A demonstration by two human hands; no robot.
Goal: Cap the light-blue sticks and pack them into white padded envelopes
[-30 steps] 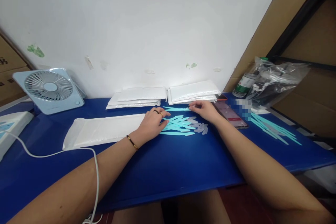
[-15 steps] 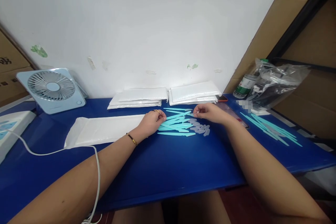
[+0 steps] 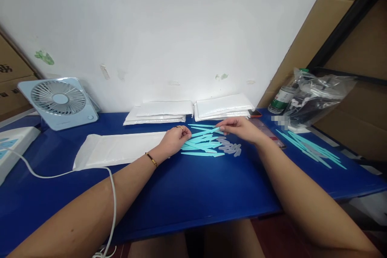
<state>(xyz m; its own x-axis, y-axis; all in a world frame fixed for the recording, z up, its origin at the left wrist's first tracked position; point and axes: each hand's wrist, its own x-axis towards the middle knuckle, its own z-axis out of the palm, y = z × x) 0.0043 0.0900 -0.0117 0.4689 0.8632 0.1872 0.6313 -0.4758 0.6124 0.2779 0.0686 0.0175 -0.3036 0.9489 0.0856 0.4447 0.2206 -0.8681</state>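
While your left hand (image 3: 175, 140) pinches one end of a turquoise stick (image 3: 206, 132) between thumb and fingers, the stick runs across the gap to your right hand (image 3: 240, 128). Your right thumb and fingertips are drawn together at its other end; whether they grip that tip or a small piece beside it, you cannot tell, because the fingers cover it.

Just below the held stick, between your hands, lies a pile of turquoise sticks (image 3: 201, 145), overlapping so much that they are hard to count, their left ends partly hidden by your left hand. Greyish see-through pieces (image 3: 231, 148) lie near your right hand, on its lower left.

Your left hand also covers the right end of a long white packet (image 3: 121, 149). Beyond both hands sit two stacks of white packets (image 3: 163, 109). Your right wrist hides part of a phone (image 3: 269, 130), and farther right lie more turquoise sticks (image 3: 311, 148), just below a pixelated patch. Past them, a clear bag (image 3: 320, 96) partly screens a bottle (image 3: 282, 98). Well left of your left hand stands a fan (image 3: 60, 98); a white cable (image 3: 113, 197) crosses your left forearm.
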